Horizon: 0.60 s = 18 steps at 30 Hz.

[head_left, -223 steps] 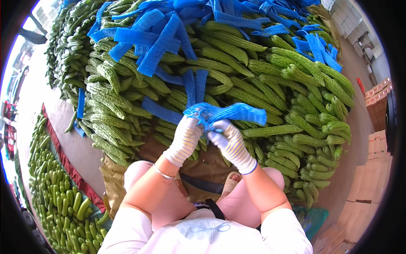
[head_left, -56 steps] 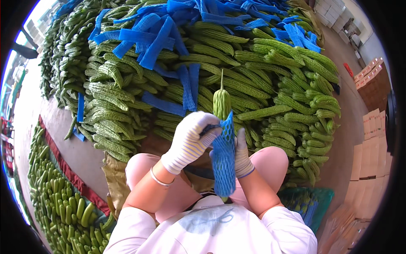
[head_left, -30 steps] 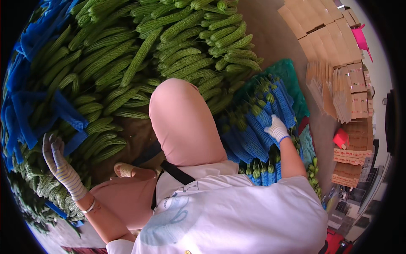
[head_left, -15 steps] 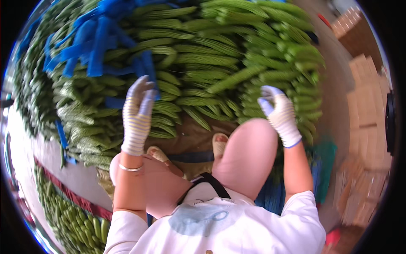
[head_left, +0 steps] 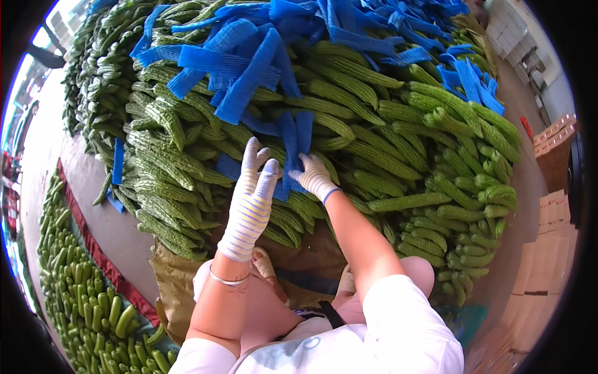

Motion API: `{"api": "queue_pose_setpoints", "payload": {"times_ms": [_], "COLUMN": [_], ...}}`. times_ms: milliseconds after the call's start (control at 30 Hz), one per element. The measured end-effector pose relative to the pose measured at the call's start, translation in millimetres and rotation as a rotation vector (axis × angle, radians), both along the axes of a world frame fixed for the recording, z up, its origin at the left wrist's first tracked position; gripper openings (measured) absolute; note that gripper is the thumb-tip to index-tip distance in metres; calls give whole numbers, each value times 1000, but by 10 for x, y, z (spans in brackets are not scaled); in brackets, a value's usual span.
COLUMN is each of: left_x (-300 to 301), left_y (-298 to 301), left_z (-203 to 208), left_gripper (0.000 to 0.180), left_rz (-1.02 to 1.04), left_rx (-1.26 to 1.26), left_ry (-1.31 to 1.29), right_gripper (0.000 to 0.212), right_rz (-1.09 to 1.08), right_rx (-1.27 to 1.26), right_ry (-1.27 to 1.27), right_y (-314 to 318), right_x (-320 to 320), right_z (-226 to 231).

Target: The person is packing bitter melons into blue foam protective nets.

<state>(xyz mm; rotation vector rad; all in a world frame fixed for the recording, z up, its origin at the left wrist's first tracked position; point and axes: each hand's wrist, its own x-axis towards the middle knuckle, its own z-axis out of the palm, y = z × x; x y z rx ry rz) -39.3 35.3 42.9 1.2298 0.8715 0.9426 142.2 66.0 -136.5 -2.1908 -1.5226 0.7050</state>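
My left hand (head_left: 248, 209), in a white striped glove, is raised over the pile with its fingers apart and nothing in them. My right hand (head_left: 316, 179), gloved the same way, reaches across to the middle, its thumb and fingers closing on the lower part of a blue mesh sleeve (head_left: 290, 146). That sleeve lies on long green bitter gourds (head_left: 174, 149), stacked in rows in front of me. Part of the right hand's grip is hidden by the sleeve. Many more loose blue mesh sleeves (head_left: 249, 68) are heaped on the gourds beyond my hands.
Brown sheeting (head_left: 171, 283) lies under the pile's near edge, by my feet. At lower left, smaller green gourds (head_left: 93, 311) lie beyond a dark red strip (head_left: 103, 262). Cardboard boxes (head_left: 536, 268) stand along the right side.
My view has turned toward the right, and more blue sleeves show. My right hand has moved leftward from the right side to the blue sleeve; my hands are closer together.
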Motion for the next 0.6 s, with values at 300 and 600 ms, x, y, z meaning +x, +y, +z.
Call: {"api": "queue_pose_setpoints", "payload": {"times_ms": [300, 600], "left_x": [-19, -58], "left_y": [-43, -206], "left_z": [115, 30], "left_gripper": [70, 20], "left_rz": [56, 1], "left_rx": [95, 380], "left_ry": [-98, 117], "right_gripper": [17, 13], "right_rz": [139, 220], "right_rx": [702, 710], "right_ry": [202, 101], "right_y": [-953, -1558], "right_x": [126, 148], "right_z": [1557, 1605]}}
